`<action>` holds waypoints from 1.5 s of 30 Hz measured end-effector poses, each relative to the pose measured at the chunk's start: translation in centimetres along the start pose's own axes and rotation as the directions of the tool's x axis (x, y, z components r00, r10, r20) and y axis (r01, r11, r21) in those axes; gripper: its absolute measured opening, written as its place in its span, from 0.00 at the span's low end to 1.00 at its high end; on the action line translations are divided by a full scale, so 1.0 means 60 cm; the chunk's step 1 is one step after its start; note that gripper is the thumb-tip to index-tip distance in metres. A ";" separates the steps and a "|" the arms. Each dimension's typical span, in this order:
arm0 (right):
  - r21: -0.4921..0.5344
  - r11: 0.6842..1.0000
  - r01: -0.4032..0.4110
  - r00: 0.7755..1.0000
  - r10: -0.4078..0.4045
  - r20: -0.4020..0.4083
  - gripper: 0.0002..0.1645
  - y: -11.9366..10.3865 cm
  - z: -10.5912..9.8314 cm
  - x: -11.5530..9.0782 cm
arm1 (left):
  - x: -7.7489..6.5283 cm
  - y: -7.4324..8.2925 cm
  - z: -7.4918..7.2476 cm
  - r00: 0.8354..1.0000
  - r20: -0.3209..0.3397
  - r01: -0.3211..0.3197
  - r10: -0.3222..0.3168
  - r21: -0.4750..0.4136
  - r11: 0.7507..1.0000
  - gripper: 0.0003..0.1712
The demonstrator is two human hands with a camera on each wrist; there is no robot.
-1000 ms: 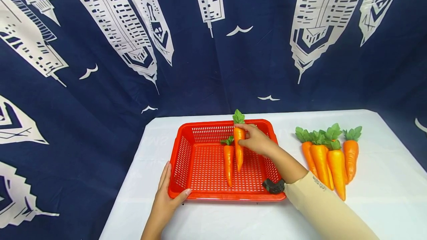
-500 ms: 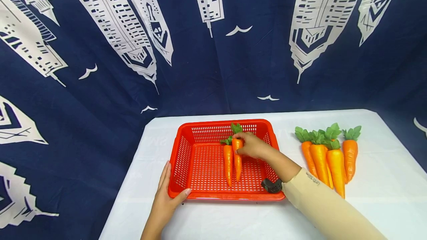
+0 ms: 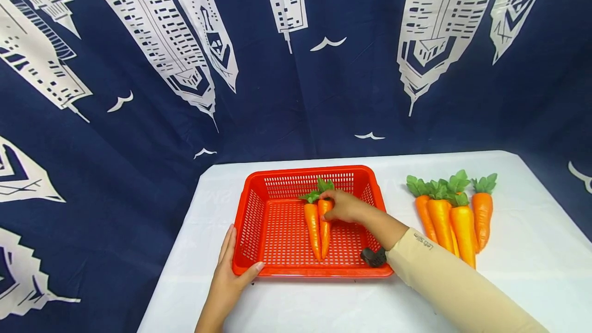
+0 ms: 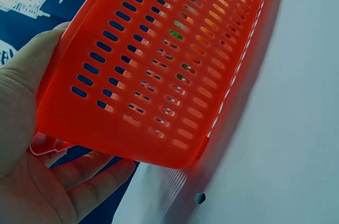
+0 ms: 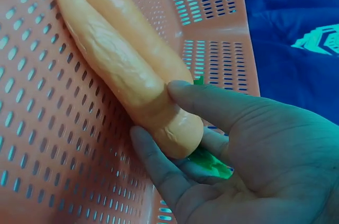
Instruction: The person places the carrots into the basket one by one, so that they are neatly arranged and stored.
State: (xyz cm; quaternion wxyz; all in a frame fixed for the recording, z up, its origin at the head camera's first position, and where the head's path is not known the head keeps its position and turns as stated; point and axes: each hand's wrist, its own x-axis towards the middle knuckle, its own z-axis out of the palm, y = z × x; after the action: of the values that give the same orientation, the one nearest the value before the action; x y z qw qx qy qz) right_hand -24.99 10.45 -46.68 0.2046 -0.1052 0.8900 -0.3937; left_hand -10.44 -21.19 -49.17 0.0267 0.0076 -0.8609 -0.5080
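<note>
A red plastic basket (image 3: 314, 273) with slotted walls sits on the white table. My left hand (image 3: 227, 277) holds its near left corner, thumb over the rim and fingers along the outside; the left wrist view shows the thumb beside the basket wall (image 4: 106, 128). Inside the basket, my right hand (image 3: 344, 206) grips an orange carrot (image 3: 325, 238) near its leafy top. Thumb and fingers lie on either side of that carrot (image 5: 119, 70) in the right wrist view. A second carrot (image 3: 312, 227) lies right alongside, tips close together and leaves overlapping.
Several carrots (image 3: 439, 222) with green leaves lie bunched on the white tablecloth (image 3: 532, 251) to the right of the basket. A dark blue cloth (image 3: 296, 102) printed with white buildings hangs behind the table. A black wrist device (image 3: 373, 257) overlaps the basket's near right corner.
My right hand has lowered the carrot into the basket and brought it leftward against the other carrot, whose top has shifted slightly left. The left hand stays at the corner.
</note>
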 end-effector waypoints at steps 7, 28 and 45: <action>-0.054 0.999 -0.002 0.999 0.004 0.043 0.36 0.001 0.003 0.001 | 0.001 0.001 0.000 1.000 0.004 0.002 -0.002 -0.016 1.000 0.62; 0.016 0.997 0.073 0.984 -0.069 -0.163 0.26 0.006 -0.010 0.004 | 0.001 -0.001 0.002 1.000 -0.006 0.012 -0.012 0.023 1.000 0.63; 0.195 0.963 0.185 0.932 -0.109 -0.346 0.27 -0.026 -0.036 -0.021 | 0.000 -0.004 0.001 1.000 -0.010 0.017 -0.017 0.018 1.000 0.62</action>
State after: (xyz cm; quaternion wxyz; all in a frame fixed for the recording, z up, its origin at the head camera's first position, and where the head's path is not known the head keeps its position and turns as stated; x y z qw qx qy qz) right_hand -24.80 11.23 -43.86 0.0319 -0.0804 0.8511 -0.5178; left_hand -10.45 -21.26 -49.39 0.0266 0.0178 -0.8653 -0.5003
